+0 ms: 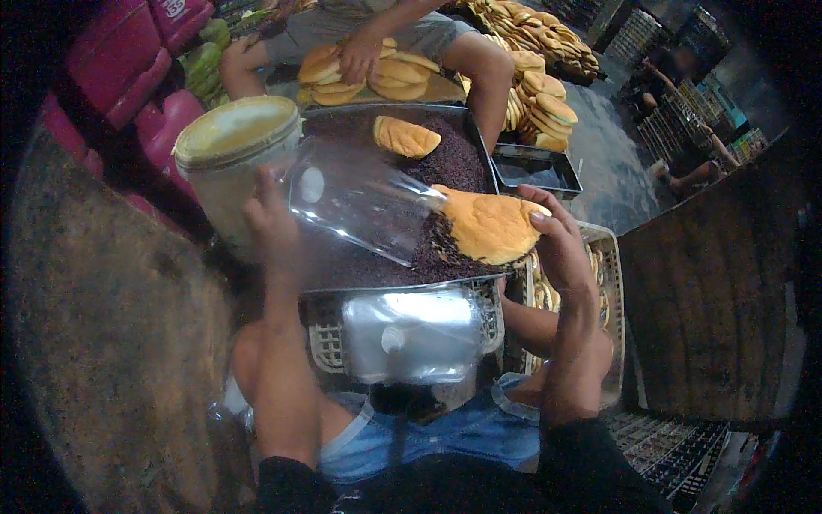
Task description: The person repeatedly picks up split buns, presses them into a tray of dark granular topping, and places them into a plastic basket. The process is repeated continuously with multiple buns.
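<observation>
My right hand grips one end of a folded bread bun with dark sprinkles along its lower edge. The bun's other end meets the mouth of a clear plastic bag. At the bag's far left end is my left hand, blurred, its fingers closed on the plastic. Both hands are above a metal tray of dark sprinkles, where another folded bun lies. Nearer me, a stack of clear bags rests on a plastic basket.
A lidded bucket stands left of the tray. Across sits another person, a hand on buns. An empty black pan and piled buns are at the upper right. A crate of filled buns stands at my right.
</observation>
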Demonstrator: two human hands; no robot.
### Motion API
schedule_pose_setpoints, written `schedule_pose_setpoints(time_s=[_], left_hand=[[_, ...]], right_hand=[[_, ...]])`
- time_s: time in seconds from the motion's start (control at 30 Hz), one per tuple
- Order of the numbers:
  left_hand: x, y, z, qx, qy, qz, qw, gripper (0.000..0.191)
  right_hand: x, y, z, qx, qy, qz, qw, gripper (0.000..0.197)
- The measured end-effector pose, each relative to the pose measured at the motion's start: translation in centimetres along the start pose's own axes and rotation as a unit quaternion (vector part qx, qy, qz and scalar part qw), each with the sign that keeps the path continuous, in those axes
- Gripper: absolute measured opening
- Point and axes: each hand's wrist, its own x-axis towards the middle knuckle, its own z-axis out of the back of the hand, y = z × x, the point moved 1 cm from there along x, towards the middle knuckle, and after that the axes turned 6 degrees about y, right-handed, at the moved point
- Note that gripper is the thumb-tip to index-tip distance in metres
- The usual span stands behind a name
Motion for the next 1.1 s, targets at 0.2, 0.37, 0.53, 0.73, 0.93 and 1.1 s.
schedule_pose_setpoints(time_s=[0.2,0.37,0.53,0.73,0.93,1.1], left_hand=[[1.2,0.7,1.1,-0.072,-0.043,-0.008,0.996,0.068],[0.3,0.0,0.8,-0.086,0.054,0.019,0.995,0.068],[-2.3,-2.4,-0.5,-0.294,0.299,0.023,0.908,0.074],[-7.9,-2.8,-3.6,-0.322,0.378,0.134,0.858,0.071],[-7.1,-2.4,-3.4,-0.460,0.250,0.182,0.832,0.054],[-7.7,-0.4,-2.9,-0.614,0.200,0.278,0.711,0.055]], right_hand=[[-1.5,3.0,0.2,0.023,0.017,0.016,0.999,0.069],[-0.7,3.0,-2.2,0.002,0.025,0.013,1.000,0.070],[0.2,1.7,-4.1,0.077,-0.020,0.032,0.996,0.062],[1.6,0.6,-6.6,0.027,0.018,0.038,0.999,0.062],[1.5,-0.3,-11.3,-0.181,-0.050,0.301,0.935,0.044],[0.9,1.1,-12.3,-0.494,-0.156,0.358,0.777,0.029]])
